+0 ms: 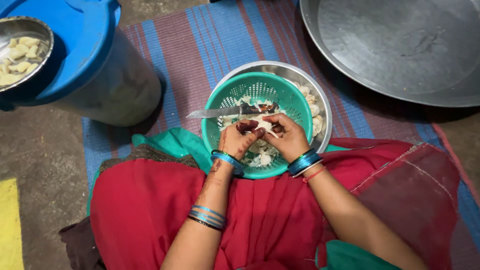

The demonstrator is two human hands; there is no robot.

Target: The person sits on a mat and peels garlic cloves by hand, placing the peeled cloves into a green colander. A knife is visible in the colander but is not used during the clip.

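Garlic clove (263, 123), pinched between left hand (239, 140) and right hand (286, 137) over green colander (295, 105), knife (220, 112) at ten o'clock: peeling under way; next move likely needs skin stripped free.

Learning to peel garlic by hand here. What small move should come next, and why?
Probably pull the loose skin off the clove: both the left hand and right hand pinch it over the green basket, where peels already lie, and the knife rests unused on the rim.
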